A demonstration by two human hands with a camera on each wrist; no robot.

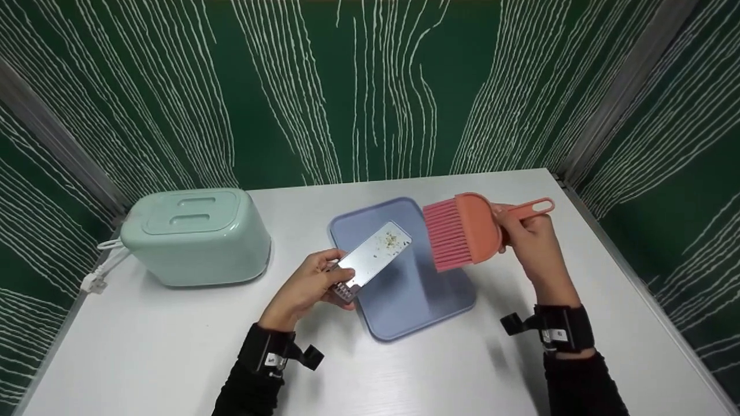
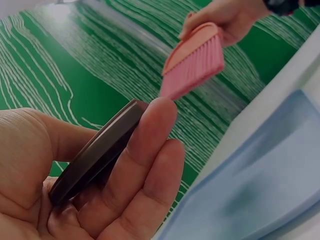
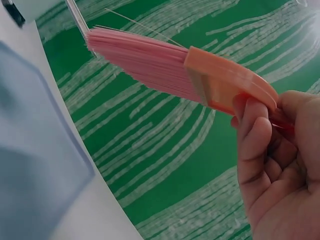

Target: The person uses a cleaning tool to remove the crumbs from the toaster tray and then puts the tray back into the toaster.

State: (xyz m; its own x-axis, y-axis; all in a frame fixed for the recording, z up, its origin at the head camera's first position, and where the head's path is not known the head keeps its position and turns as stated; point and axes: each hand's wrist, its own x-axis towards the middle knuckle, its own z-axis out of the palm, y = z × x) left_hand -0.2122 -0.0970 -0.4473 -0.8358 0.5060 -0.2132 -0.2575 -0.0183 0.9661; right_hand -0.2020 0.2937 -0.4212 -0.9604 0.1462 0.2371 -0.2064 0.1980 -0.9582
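Toaster, mint green [image 1: 196, 240], far left, apart from your hands. Left hand [image 1: 309, 283]: thumb on top, clamped on the near end of a silver slab [image 1: 367, 260], above the left part of a blue tray [image 1: 419, 309]; crumbs [image 1: 392, 238] on the slab's far end. Brush, coral [image 1: 481, 228], to the right, pink bristles [image 1: 448, 236] apart from the slab. Right hand [image 1: 529, 237]: fingers clamped round the brush where handle meets head. Step in hand, as judged: brushing off the slab; your next move likely calls for a steady slab and bristles brought to the crumbs. Crumbs: head view only; left wrist view adds the slab's dark edge, right wrist view a stray bristle.
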